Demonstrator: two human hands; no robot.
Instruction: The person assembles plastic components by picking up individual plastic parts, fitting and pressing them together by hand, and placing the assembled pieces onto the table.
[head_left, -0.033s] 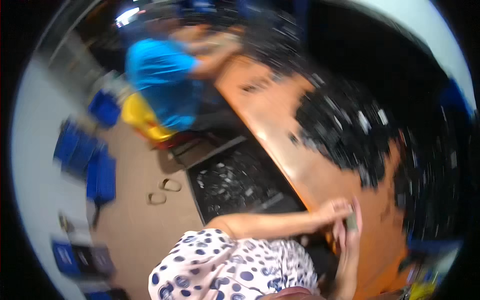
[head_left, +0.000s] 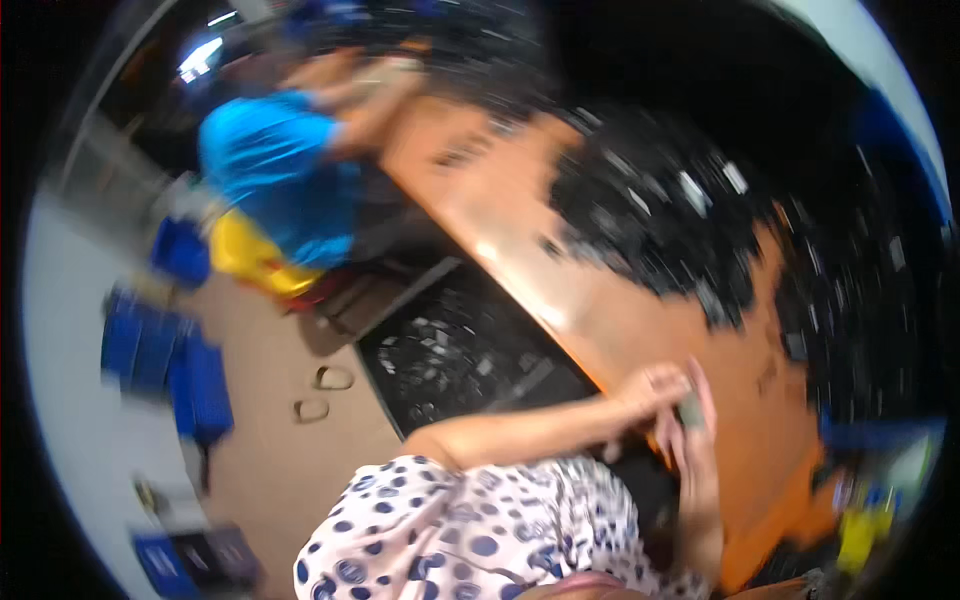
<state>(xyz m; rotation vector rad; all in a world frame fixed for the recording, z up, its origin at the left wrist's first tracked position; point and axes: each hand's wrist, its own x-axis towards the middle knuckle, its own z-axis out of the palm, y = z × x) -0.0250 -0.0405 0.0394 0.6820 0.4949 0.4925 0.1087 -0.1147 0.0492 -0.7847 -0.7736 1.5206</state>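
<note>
Over the near edge of the orange table (head_left: 620,320), my two hands are together. My right hand (head_left: 692,440) holds a small flat grey-green piece (head_left: 690,409), its kind blurred, between thumb and fingers. My left hand (head_left: 648,388) is closed, its fingertips pinched at the upper end of that piece. Past my hands on the tabletop lies a broad heap of small black pieces (head_left: 650,215), with a few pale bits among them. Motion blur hides the finer detail of my fingers.
A black tray (head_left: 385,405) of dark pieces sits left of the table edge. Beyond it a person in a blue shirt (head_left: 270,150) sits on a yellow chair (head_left: 245,255), hands at the table. Blue bins (head_left: 200,385) line the left wall; slippers (head_left: 333,378) lie on the floor.
The whole view has shifted, so the table, heap and seated person appear further left and mostly higher. My hands keep the same hold on the grey-green piece.
</note>
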